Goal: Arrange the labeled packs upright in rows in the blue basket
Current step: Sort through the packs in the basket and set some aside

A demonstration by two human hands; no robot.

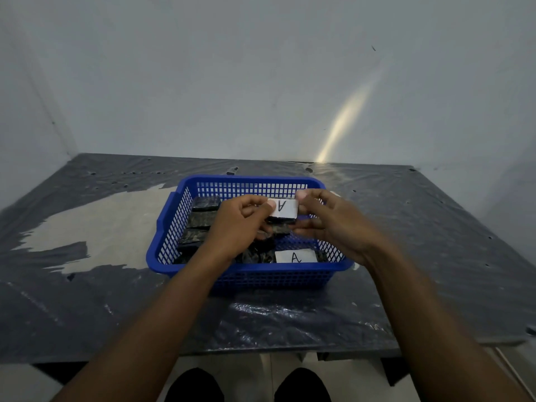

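Observation:
A blue plastic basket (162,224) stands in the middle of the table. Over its far half, my left hand (237,224) and my right hand (333,224) pinch the two ends of a dark pack with a white label (285,208); the letter A on it reads upside down. Another pack with an A label (295,256) lies at the basket's near right. Several dark packs (203,219) stand in a row along the left side. My hands hide the packs in the basket's middle.
The table (87,300) is covered with dark, wrinkled plastic sheet with a pale bare patch (101,224) left of the basket. Grey walls close the back and left. The table's front edge is near my legs.

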